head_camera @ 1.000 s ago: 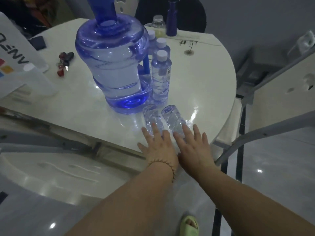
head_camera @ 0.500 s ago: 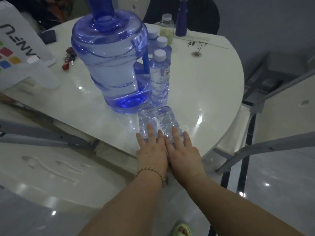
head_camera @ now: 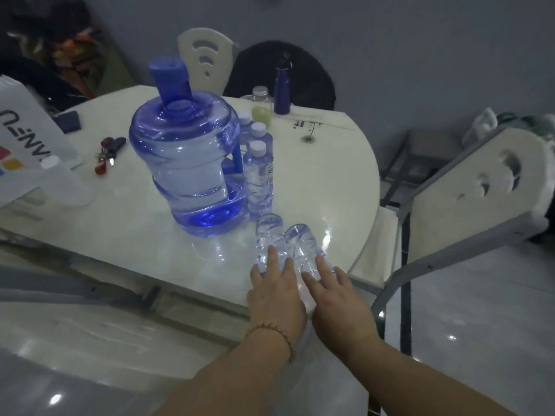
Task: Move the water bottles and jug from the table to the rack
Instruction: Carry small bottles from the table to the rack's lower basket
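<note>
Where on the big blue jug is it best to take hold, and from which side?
Grip the vertical blue handle set into the jug's right side, coming from the right. The body looks too wide and smooth for one hand. Upright bottles stand close by that side, so clear them first.

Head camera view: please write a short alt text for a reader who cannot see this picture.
Two bare hands, left hand and right hand, rest on two clear bottles lying side by side at the near edge of a round white table. Behind them stand a large blue water jug and a row of small capped bottles.
</note>
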Demonstrator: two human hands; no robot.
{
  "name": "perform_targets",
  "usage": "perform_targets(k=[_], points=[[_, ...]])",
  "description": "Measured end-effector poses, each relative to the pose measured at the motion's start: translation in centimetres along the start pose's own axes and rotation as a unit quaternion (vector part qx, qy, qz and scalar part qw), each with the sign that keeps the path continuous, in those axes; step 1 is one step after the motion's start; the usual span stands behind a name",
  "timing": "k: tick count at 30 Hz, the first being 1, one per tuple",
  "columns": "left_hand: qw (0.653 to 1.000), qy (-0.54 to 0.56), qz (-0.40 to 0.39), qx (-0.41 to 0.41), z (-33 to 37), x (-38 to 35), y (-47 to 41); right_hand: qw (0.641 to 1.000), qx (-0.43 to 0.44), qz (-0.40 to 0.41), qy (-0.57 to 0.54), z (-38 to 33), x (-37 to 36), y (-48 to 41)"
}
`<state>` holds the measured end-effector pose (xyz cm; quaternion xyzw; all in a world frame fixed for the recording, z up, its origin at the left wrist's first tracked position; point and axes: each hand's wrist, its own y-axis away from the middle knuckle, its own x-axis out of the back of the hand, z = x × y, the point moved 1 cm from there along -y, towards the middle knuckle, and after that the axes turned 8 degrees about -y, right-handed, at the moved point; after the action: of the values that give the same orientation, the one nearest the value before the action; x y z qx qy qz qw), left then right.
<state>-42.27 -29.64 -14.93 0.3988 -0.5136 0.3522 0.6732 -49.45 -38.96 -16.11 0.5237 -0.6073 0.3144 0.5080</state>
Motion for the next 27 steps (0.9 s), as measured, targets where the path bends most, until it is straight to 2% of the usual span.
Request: perform_targets(k=[5,9,14,17,24,27], points=[[0.996,0.025,0.027,-0.085,4.6,5.2,2.2,0.996,-0.049,0.070,0.014,1.8,5.9,3.5],[0.982,0.027,0.094,-0.163,10.7,11.2,3.5,0.982,-0.088,0.163,0.025,4.3,13.2,5.8],[0.938,0.065,0.215,-0.263,20.5,16.1,5.2,0.954,-0.118,0.275,0.026,9.5,22.3,9.8],[0.917,0.065,0.239,-0.311,27.9,16.4,6.4,0.935,-0.148,0.320,0.031,14.5,26.2,13.5],[0.895,0.075,0.252,-0.361,45.0,13.5,9.4,0.919,-0.199,0.335,0.060,29.5,29.3,20.6],[0.900,0.088,0.212,-0.371,52.1,11.3,10.5,0.919,-0.229,0.315,0.065,35.8,30.8,23.6]])
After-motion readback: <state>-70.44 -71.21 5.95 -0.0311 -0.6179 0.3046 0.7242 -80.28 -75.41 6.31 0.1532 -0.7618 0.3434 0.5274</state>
